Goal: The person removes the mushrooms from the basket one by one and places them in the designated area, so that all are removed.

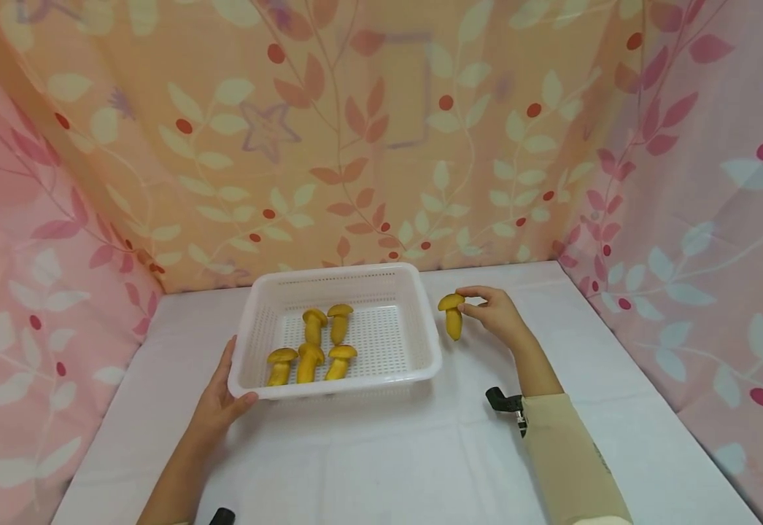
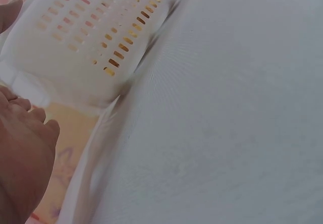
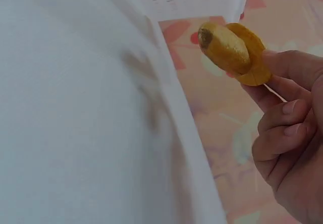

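A white plastic basket (image 1: 414, 357) with perforated walls sits on the table, holding several yellow mushrooms (image 1: 311, 362) with rounded caps in its left half. At its front left corner my left hand (image 1: 214, 408) holds the basket, thumb at the front and fingers along the left side. The left wrist view shows the basket's slotted wall (image 2: 75, 27) beside that hand (image 2: 25, 153). To the right of the basket, my right hand (image 1: 496, 313) pinches another yellow mushroom (image 1: 453, 321) by its cap, stem downward. The right wrist view shows the mushroom's darker stem end (image 3: 205, 36).
A white cloth (image 1: 368, 459) covers the table. Floral curtains (image 1: 381, 146) stand behind it and on both sides. Black wrist mounts (image 1: 502, 399) are worn near both hands.
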Motion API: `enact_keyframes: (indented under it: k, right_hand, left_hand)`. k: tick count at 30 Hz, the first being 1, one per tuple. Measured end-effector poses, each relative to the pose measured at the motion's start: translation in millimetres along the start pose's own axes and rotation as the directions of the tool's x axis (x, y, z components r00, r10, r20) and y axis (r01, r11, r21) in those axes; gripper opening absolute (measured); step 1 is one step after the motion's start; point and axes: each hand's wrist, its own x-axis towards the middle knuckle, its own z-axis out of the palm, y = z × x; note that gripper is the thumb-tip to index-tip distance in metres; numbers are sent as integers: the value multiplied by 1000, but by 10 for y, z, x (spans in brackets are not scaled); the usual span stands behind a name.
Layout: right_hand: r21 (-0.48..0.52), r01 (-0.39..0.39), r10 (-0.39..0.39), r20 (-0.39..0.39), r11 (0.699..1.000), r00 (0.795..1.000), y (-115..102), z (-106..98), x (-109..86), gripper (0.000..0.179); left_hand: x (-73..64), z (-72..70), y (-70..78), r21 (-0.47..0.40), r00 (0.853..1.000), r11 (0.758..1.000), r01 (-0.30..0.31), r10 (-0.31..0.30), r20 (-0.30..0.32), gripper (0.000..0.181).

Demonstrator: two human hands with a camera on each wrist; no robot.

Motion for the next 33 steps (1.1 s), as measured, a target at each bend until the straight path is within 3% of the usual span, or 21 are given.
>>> enact_keyframes:
  k: [8,14,21,33]
  right_hand:
    - [46,-88,87,23,995,996,240,85,87,42]
    - [114,-120,116,45,986,992,301,185,97,42]
    - [199,-178,172,49,964,984,362,241,96,41]
    - [219,-185,176,59,958,983,393,266,79,44]
  left_hand:
    - [-20,6,-28,26,999,999,34,-34,-10,98]
    - [-12,-8,-16,27,1000,999,23,-23,-6,98]
    - [-3,-14,-6,42,999,998,51,-50,-13,98]
    - [2,-31,-34,15,1000,999,28,-28,-1,99]
